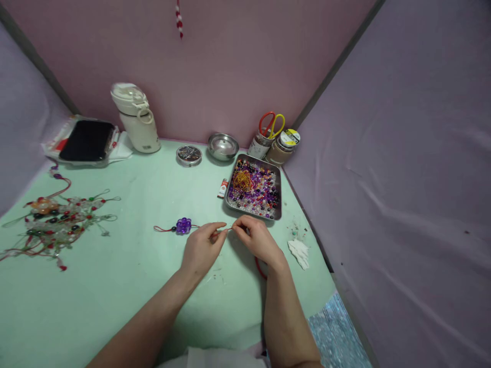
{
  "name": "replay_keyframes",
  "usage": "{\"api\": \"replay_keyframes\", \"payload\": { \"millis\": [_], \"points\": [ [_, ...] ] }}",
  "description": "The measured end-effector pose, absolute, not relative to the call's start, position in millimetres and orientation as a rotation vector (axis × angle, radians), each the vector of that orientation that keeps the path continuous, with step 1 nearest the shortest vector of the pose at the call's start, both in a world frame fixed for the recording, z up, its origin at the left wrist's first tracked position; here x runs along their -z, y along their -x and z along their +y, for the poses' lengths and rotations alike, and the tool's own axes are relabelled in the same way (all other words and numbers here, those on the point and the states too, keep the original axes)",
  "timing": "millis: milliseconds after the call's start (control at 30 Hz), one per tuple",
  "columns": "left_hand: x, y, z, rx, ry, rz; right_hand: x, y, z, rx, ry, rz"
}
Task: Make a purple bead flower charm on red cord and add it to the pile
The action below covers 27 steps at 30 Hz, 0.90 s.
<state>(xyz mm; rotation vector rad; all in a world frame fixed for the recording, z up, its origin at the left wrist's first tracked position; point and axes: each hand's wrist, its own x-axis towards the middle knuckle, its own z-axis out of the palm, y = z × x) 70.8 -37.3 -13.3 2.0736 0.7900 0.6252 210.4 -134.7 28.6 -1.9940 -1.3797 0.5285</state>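
One purple cluster of round translucent beads (183, 226) lies left of the nearer left hand (203, 244); I see its thin red cord (195, 226) run rightward, pinched in those closed fingertips, the right hand (258, 238) pinching farther along.

Looks like shiny, smooth metal in the far bowl (223, 146) and, duller, in the bead tray (251, 212). Appears glossy and translucent, like plastic, in the purple flower (183, 226). Seems smooth and satiny on the far-left flask (138, 130), crumpled and matt in the white wad (298, 254) at right, creased and softly sheened on the right wall (402, 153).
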Motion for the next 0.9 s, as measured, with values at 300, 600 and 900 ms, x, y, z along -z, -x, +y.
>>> {"api": "replay_keyframes", "payload": {
  "millis": [300,600,900],
  "points": [
    [6.1,-67.1,-46.5,-0.822,-2.26,0.644,-28.1,-204.8,-131.5,-0.456,2.019,-1.4],
    [1.2,-66.7,-48.3,-0.831,-2.079,0.639,-27.1,-206.5,-131.9,-0.347,2.074,-1.276],
    [8.2,-72.2,-48.8,-0.43,-1.538,0.72,-28.0,-200.1,-130.6,-0.506,1.893,-1.308]
  ]
}}
